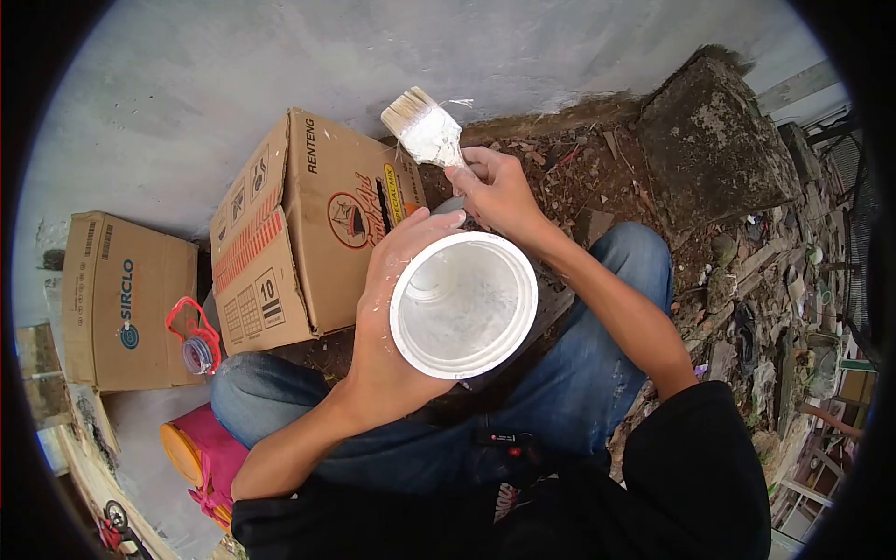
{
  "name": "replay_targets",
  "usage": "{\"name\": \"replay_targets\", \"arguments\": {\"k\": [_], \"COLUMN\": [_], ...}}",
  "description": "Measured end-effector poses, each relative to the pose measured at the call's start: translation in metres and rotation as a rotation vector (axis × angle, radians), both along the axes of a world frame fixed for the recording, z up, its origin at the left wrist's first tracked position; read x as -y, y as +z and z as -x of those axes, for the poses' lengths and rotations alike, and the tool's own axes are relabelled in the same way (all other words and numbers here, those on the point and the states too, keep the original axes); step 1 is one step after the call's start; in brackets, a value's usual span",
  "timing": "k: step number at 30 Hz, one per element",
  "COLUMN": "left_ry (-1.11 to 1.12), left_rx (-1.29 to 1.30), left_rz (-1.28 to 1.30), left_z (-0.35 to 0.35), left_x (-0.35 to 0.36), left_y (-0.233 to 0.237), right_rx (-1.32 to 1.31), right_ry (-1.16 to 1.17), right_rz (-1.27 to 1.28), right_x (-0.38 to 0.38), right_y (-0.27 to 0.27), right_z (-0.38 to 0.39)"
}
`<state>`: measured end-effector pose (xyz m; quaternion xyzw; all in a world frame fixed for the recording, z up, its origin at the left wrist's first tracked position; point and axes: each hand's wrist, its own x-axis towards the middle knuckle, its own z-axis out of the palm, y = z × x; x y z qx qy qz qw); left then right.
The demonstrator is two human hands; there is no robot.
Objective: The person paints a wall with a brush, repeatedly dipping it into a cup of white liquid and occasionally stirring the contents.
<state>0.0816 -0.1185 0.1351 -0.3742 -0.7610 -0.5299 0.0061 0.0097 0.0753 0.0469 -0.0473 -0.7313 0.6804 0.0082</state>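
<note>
Cradles a white paint tub (464, 308) in the left hand (387, 317), fingers curled snug round its wall, above the lap and the blue jeans (579, 373). Pinches a flat paintbrush (425, 131) in the right hand (497, 189), closed on the handle, bristles up and caked white, just beyond the tub's far rim. Looks nearly empty inside, smeared white, mouth tipped toward the camera.

Risks a slip here: gripped from one side only, probably slick with paint, so could roll out of the palm and land on the jeans. Could also flick white drops off the raised bristles onto the RENTENG cardboard box (299, 224) close by, or onto the grey wall (280, 65) behind. Might knock the brush handle against the rim and jolt the tub loose. Sits right beside loose rubble (747, 271), so would likely foul or lose anything dropped there.
</note>
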Motion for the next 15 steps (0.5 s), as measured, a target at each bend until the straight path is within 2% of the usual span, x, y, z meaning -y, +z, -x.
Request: {"name": "replay_targets", "arguments": {"k": [8, 14, 15], "left_ry": [0.016, 0.095, 0.088], "left_rx": [-0.116, -0.041, 0.062], "left_rz": [0.024, -0.003, -0.064], "left_z": [0.0069, 0.0056, 0.0046], "left_x": [0.0018, -0.0009, -0.0016], "left_y": [0.0025, -0.0007, -0.0028], "right_rx": [0.012, 0.034, 0.035], "right_ry": [0.002, 0.031, 0.036], "right_rz": [-0.101, -0.118, -0.126], "right_x": [-0.0033, -0.0039, -0.0039], "right_y": [-0.0100, -0.0081, -0.0065], "right_z": [0.0015, 0.0016, 0.0016]}}
